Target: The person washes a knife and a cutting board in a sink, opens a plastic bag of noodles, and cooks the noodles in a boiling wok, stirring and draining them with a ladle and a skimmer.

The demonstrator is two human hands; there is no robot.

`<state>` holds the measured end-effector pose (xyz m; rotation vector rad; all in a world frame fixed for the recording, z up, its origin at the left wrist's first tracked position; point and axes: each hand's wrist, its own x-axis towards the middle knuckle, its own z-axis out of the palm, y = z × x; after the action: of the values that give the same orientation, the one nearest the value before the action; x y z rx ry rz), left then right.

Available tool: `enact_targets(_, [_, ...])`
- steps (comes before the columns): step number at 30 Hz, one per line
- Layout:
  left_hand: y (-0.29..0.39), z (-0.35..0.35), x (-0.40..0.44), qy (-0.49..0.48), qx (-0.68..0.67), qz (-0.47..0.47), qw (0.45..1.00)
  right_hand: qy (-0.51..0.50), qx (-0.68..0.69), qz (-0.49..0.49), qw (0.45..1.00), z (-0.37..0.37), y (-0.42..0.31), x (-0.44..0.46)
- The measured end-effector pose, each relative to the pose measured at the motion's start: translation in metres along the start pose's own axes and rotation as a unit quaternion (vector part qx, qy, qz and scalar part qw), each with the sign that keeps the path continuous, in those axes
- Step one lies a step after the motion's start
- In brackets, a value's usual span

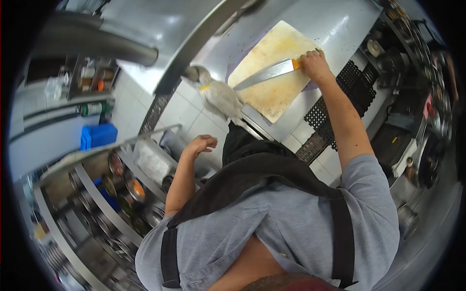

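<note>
My right hand [315, 65] is closed around the orange handle of a large knife [272, 72]. Its wide blade lies over a worn, yellow-stained cutting board [262, 100], pointing left. My left hand [203, 144] hangs in the air at my left side, over the floor, fingers loosely curled but apart, with nothing visible in it. Between the board and that hand, a greyish cloth [221, 99] with a yellow band hangs at the counter's edge. Under the board, a purple cloth shows at its edges.
The steel counter [335, 29] extends beyond the board. Black perforated mats [357, 87] lie on the right. At the left stand a shelf rack with bowls and pans, a metal container [154, 161] and a blue bin [98, 136]. Cookware lines the far right.
</note>
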<state>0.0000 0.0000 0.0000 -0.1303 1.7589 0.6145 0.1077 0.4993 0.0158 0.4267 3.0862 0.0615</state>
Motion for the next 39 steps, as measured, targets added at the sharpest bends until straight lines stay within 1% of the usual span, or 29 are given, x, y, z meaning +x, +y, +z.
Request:
enact_targets(2, [0.022,0.037,-0.04,-0.085,-0.048,0.062,0.993,-0.055,0.042,-0.031,0.997,-0.012,0.005,-0.016])
enact_targets(3, [0.048,0.06,-0.015,-0.084,-0.051,0.139,0.985,-0.037,0.049,-0.022,0.998,-0.022,0.024,-0.012])
enact_targets(4, [0.058,0.078,-0.022,-0.093,-0.053,0.166,0.98,-0.06,0.084,-0.015,0.995,-0.029,0.025,-0.032])
enact_targets(6, [0.076,0.115,-0.04,-0.088,-0.14,0.231,0.959,-0.054,0.159,0.04,0.985,-0.034,0.023,-0.085])
enact_targets(8, [0.096,0.146,-0.021,-0.066,-0.249,0.231,0.938,-0.011,0.212,0.096,0.973,-0.05,0.018,-0.133])
enact_targets(9, [0.102,0.157,-0.015,-0.067,-0.257,0.229,0.937,0.0,0.232,0.125,0.964,-0.042,0.024,-0.161])
enact_targets(10, [0.112,0.165,-0.008,-0.071,-0.314,0.218,0.921,0.016,0.253,0.155,0.955,-0.031,0.03,-0.186])
enact_targets(11, [0.118,0.169,-0.003,-0.076,-0.369,0.208,0.903,0.026,0.276,0.198,0.94,-0.033,0.027,-0.209])
enact_targets(12, [0.121,0.171,0.001,-0.056,-0.397,0.189,0.896,0.048,0.314,0.242,0.917,-0.022,0.028,-0.235])
enact_targets(13, [0.123,0.17,0.002,-0.054,-0.398,0.193,0.895,0.081,0.327,0.277,0.9,-0.015,0.025,-0.259])
enact_targets(14, [0.123,0.169,0.002,-0.058,-0.418,0.158,0.893,0.111,0.352,0.312,0.875,-0.008,0.019,-0.279])
enact_targets(15, [0.126,0.169,0.001,-0.061,-0.435,0.124,0.89,0.106,0.36,0.357,0.855,-0.007,0.013,-0.294])
enact_targets(16, [0.13,0.171,-0.003,-0.066,-0.444,0.112,0.886,0.099,0.366,0.403,0.833,-0.007,0.007,-0.309])
enact_targets(17, [0.133,0.174,-0.006,-0.066,-0.441,0.116,0.888,0.104,0.368,0.404,0.831,-0.004,0.003,-0.323])
enact_targets(19, [0.142,0.183,-0.011,-0.02,-0.413,0.132,0.901,0.117,0.369,0.446,0.807,0.007,-0.001,-0.345])
enact_targets(21, [0.157,0.183,-0.019,-0.037,-0.402,0.147,0.903,0.126,0.381,0.459,0.792,0.017,-0.006,-0.359])
enact_targets(23, [0.174,0.182,-0.031,-0.091,-0.441,0.2,0.87,0.135,0.392,0.468,0.78,0.027,-0.005,-0.367])
enact_targets(24, [0.185,0.181,-0.042,-0.137,-0.452,0.214,0.855,0.129,0.414,0.471,0.768,0.03,-0.004,-0.369])
enact_targets(25, [0.192,0.183,-0.043,-0.138,-0.451,0.219,0.854,0.123,0.436,0.473,0.756,0.035,-0.002,-0.371])
enact_targets(27, [0.206,0.189,-0.04,-0.133,-0.436,0.252,0.854,0.12,0.428,0.468,0.764,0.035,0.003,-0.371])
enact_targets(28, [0.21,0.192,-0.031,-0.124,-0.408,0.277,0.861,0.102,0.424,0.477,0.763,0.029,0.003,-0.369])
enact_targets(29, [0.211,0.196,-0.028,-0.123,-0.409,0.281,0.859,0.085,0.42,0.485,0.762,0.025,0.003,-0.364])
enact_targets(31, [0.219,0.199,-0.024,-0.112,-0.404,0.32,0.849,0.094,0.418,0.485,0.762,0.022,0.001,-0.361])
enact_targets(32, [0.22,0.2,-0.02,-0.107,-0.41,0.323,0.846,0.099,0.415,0.49,0.76,0.02,0.001,-0.36])
enact_targets(33, [0.22,0.201,-0.025,-0.106,-0.415,0.328,0.842,0.101,0.414,0.484,0.764,0.018,0.004,-0.359])
enact_targets(35, [0.209,0.201,-0.043,-0.073,-0.349,0.36,0.862,0.124,0.424,0.47,0.764,0.015,0.004,-0.355])
enact_targets(36, [0.203,0.2,-0.056,-0.078,-0.359,0.366,0.855,0.172,0.425,0.429,0.778,0.005,-0.001,-0.35])
enact_targets(37, [0.192,0.198,-0.059,-0.072,-0.366,0.367,0.852,0.168,0.426,0.421,0.783,0.001,-0.001,-0.345])
enact_targets(39, [0.169,0.191,-0.065,-0.106,-0.377,0.424,0.817,0.167,0.451,0.36,0.8,-0.006,-0.003,-0.337])
